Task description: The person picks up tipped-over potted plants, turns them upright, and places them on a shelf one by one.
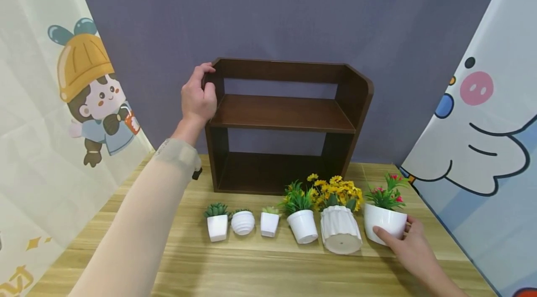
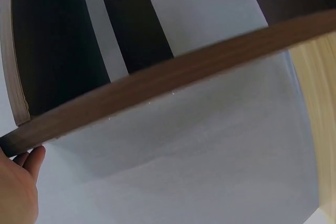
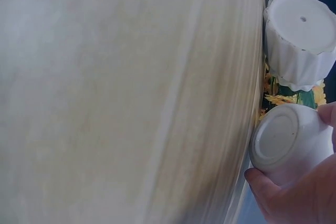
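Observation:
My left hand (image 1: 199, 93) grips the upper left corner of a dark brown two-tier wooden shelf (image 1: 285, 113). In the left wrist view, the fingers (image 2: 33, 164) wrap the end of the shelf's side panel (image 2: 157, 66). At the right end of a row of potted plants, my right hand (image 1: 413, 245) holds a round white pot (image 1: 383, 222) with pink flowers and green leaves. The thumb lies across its front and the other fingers are on its right side. In the right wrist view, the bottom of this white pot (image 3: 277, 132) faces the camera.
Left of the held pot lie a fluted white pot (image 1: 340, 231) with yellow flowers, a white pot (image 1: 303, 227) with grassy leaves, and small succulents in a square pot (image 1: 270, 223), a ribbed pot (image 1: 243, 222) and a tapered pot (image 1: 217, 228). They are on the wooden table (image 1: 251, 271) before the shelf.

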Available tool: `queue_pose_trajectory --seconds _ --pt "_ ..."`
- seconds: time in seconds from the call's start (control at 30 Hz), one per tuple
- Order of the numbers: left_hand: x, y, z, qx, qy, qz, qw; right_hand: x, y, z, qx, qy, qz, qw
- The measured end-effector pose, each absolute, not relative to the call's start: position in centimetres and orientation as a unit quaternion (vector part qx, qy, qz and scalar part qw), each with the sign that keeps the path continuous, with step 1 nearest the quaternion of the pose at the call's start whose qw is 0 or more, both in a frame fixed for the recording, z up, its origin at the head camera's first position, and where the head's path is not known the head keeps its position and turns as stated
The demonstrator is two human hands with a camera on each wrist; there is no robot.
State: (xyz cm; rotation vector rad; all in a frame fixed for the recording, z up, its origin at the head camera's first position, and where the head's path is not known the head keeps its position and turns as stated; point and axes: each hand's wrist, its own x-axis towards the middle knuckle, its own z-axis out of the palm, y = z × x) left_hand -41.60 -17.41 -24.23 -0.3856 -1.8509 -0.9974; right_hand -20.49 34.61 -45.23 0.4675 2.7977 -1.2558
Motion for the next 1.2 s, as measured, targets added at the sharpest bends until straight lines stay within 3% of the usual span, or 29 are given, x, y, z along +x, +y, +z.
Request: queue_pose_trajectory --seconds 0.4,1.2 --pt "-41.7 -16.5 -24.2 -0.112 -0.736 -0.412 0.526 -20.6 34.7 -45.0 0.148 0.901 -0.407 0.021" --pt "-41.8 -15.8 -24.4 -0.079 -0.721 -0.406 0.557 -20.5 34.9 -45.0 0.148 0.899 -0.41 0.038"
